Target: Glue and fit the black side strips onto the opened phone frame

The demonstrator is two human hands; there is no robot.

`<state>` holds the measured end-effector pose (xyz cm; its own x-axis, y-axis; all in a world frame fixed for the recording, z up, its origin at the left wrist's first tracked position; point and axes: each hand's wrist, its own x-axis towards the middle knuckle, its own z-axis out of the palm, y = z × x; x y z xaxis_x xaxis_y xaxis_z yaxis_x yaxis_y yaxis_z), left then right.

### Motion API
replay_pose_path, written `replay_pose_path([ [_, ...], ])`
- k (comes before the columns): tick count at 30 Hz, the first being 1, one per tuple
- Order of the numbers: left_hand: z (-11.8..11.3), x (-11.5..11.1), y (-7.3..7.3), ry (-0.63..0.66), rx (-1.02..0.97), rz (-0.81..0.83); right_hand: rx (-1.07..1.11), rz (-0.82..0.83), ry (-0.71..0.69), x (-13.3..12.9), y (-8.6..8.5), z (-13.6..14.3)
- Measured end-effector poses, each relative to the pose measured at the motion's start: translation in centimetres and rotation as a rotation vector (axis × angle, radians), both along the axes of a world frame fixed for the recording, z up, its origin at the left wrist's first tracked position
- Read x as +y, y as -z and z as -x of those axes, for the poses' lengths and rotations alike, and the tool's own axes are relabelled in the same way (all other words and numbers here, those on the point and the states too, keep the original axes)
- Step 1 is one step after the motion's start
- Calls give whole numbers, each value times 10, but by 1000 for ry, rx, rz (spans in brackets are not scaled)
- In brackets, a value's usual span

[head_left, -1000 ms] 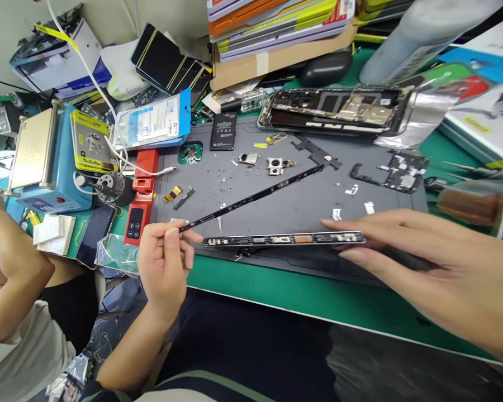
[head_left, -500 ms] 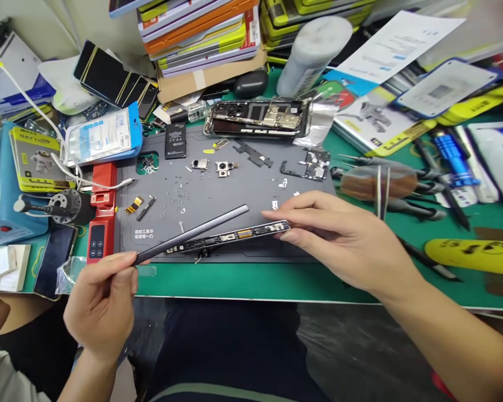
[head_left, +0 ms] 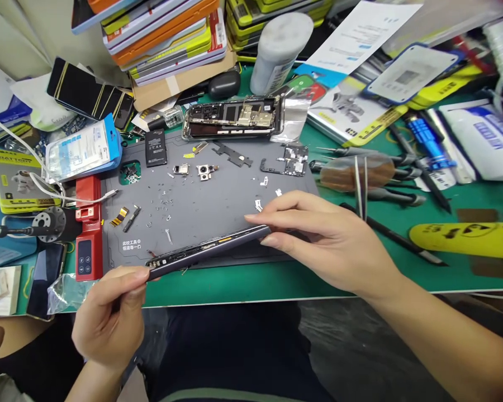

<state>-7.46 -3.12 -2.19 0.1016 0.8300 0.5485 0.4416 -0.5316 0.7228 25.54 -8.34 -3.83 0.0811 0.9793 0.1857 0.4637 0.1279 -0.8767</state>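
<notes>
Dark grey and thin, the phone frame (head_left: 209,249) I'm holding hangs edge-on just above the near edge of the grey work mat (head_left: 218,206), tilted so its right end sits higher. My left hand (head_left: 111,315) pinches the lower end between thumb and fingers, closed on the frame; my right hand (head_left: 331,240) clamps the upper end, thumb under and fingers laid along the top. Along the frame's exposed edge I can see small gold and black parts. Out on the mat lie scattered tiny screws (head_left: 163,195), two camera modules (head_left: 195,169), a black bracket (head_left: 232,155) and a small circuit board (head_left: 291,161). At the mat's far edge an opened phone body (head_left: 232,116) lies with its boards and metal shields showing inside. A small battery (head_left: 155,148) rests at the mat's far left corner. Left of the mat sits a red tool (head_left: 87,229) with a white cable (head_left: 67,196) over it, and a blue-edged packet (head_left: 81,148) beyond. To the right, on the green table (head_left: 360,273), tweezers (head_left: 360,184) stand in a brown holder, with a yellow strip (head_left: 465,237) nearer me. A stack of flat boxes (head_left: 163,33) is piled at the back beside a white bottle (head_left: 279,47).
</notes>
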Motion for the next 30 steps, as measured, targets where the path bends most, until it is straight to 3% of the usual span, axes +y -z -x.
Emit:
replay_pose_path([
  [8,3,12,-5,9,168,-139,29,-9,3,0,0,1],
  [15,8,16,-6,150,276,-333,26,8,16,0,-2,3],
  [19,11,14,-5,158,307,-327,54,5,46,-2,-4,7],
  [30,10,13,-10,179,379,-298,273,203,80,-6,-16,11],
])
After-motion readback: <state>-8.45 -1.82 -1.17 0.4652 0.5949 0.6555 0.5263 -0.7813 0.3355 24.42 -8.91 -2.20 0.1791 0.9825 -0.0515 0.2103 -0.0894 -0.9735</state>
